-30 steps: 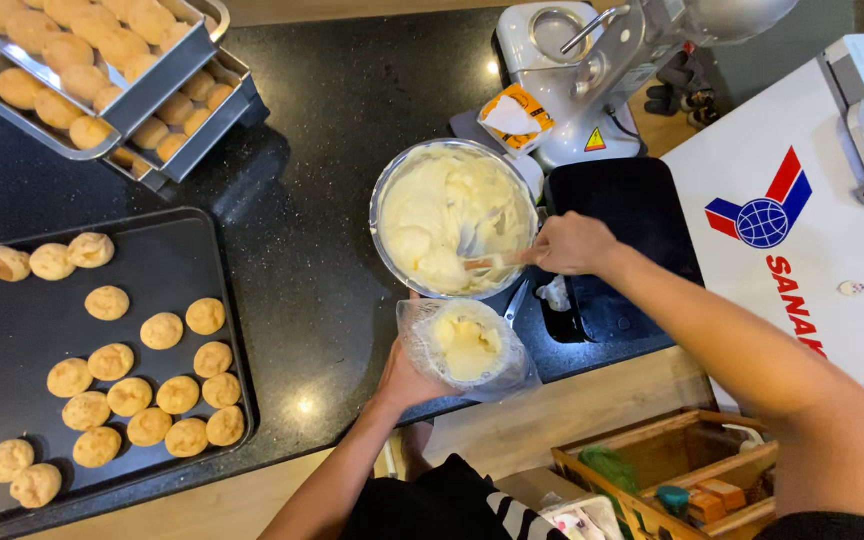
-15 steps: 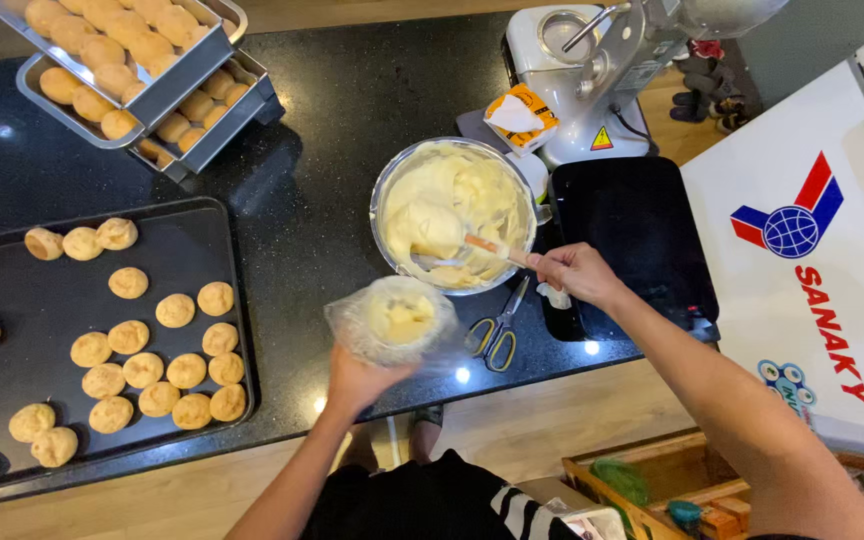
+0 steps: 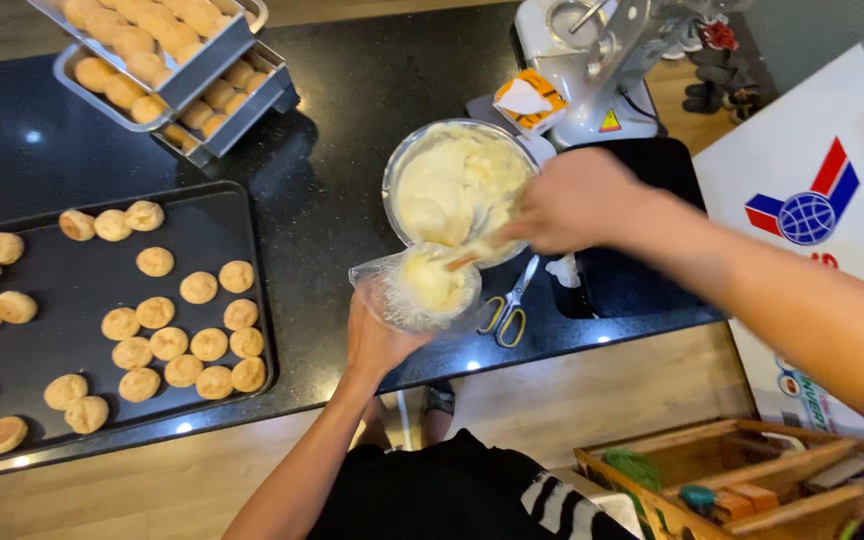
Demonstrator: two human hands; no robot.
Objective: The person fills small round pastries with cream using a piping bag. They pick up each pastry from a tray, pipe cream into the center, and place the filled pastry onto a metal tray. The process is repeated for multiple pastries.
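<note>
My left hand (image 3: 377, 340) grips a clear plastic piping bag (image 3: 417, 290) from below, its mouth folded open and partly filled with pale yellow cream. My right hand (image 3: 572, 200) holds a spatula (image 3: 467, 255) whose tip dips into the bag's opening. Just behind the bag stands a metal mixing bowl (image 3: 457, 180) full of the same cream, on a black countertop (image 3: 342, 150).
A black baking tray (image 3: 212, 390) with several small round puffs lies at the left. Two stacked metal trays of puffs (image 3: 167, 65) sit at the back left. Scissors (image 3: 507, 310) lie beside the bag. A stand mixer (image 3: 602, 60), a white chest (image 3: 812, 200) and a wooden crate (image 3: 732, 480) are at the right.
My right hand has brought the spatula from the bowl down to the bag's mouth. My left hand has shifted the bag closer to the bowl.
</note>
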